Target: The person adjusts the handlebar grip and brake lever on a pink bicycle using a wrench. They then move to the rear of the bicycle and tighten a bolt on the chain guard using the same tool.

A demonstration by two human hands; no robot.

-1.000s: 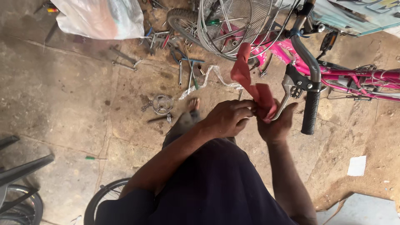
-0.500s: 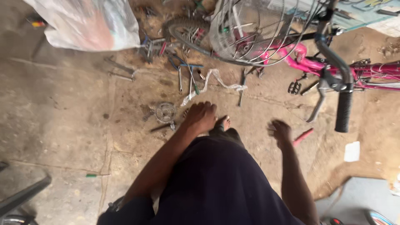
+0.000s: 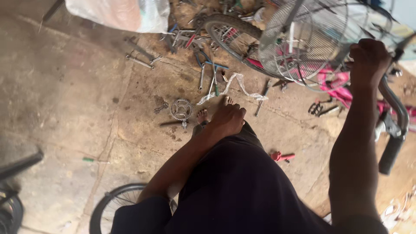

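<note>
Right hand (image 3: 368, 58) raised, fingers curled on the handlebar (image 3: 392, 102); left hand (image 3: 228, 119) hangs loosely curled, empty.

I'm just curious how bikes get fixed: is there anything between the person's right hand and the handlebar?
Nothing visible. The right hand is already on the curved handlebar, above the black grip. The wire basket sits just beside it. The left hand rests on the person's knee.
</note>
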